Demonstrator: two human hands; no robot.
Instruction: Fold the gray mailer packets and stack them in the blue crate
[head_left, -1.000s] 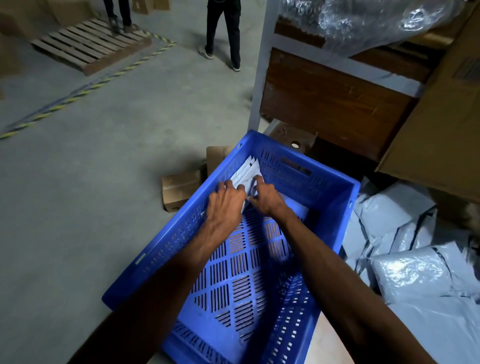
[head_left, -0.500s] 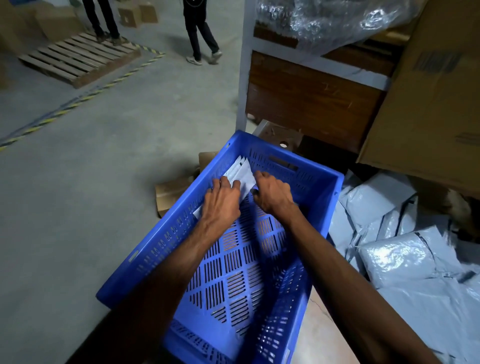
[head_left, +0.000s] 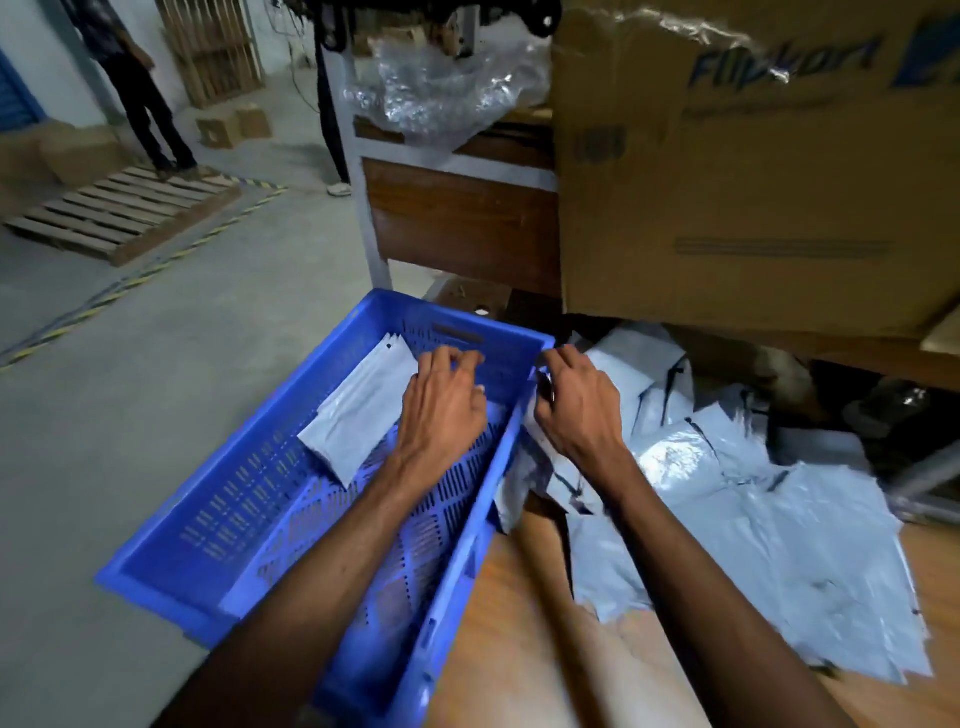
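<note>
Now that both hands have lifted off the folded gray mailer packets (head_left: 363, 410) lying at the blue crate's (head_left: 322, 670) far left, the left hand (head_left: 444, 410) hovers loosely curled and empty, while the right hand (head_left: 579, 410) crosses the rim toward the unfolded mailer pile (head_left: 737, 519), its grip loosely curled, holding nothing visible.

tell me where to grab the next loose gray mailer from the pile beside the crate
Take the loose gray mailer lying topmost by the blue crate at its raised, crumpled near edge. Come from above and the crate side with the right hand, which hovers there with fingers curled. A thumb-and-finger pinch on that lifted fold probably beats scooping, since the sheets below lie flat and overlap.
</note>
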